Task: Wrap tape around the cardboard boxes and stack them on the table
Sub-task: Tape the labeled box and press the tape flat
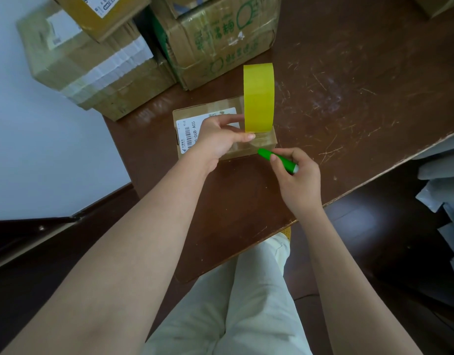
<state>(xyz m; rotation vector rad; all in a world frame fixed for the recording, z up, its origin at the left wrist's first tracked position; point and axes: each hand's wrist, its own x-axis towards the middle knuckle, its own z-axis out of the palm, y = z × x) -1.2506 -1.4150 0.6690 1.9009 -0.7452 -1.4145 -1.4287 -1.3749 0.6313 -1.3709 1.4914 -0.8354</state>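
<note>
Taping a small box (224, 131) on the brown table (348, 98), both hands at work.

Nearest, the right hand (296, 180) curls its fingers (274, 158) round a green cutter (277, 157), whose tip points at the box's near right corner. Just beyond, the left hand (219, 139) rests on the box top over its white label, thumb and fingers pinching the lower edge of the yellow tape roll (259, 97), which stands upright on the box's right end. Clear tape already lies across the box. Farther back, at the table's far left, larger boxes (220, 39) sit stacked close together.
</note>
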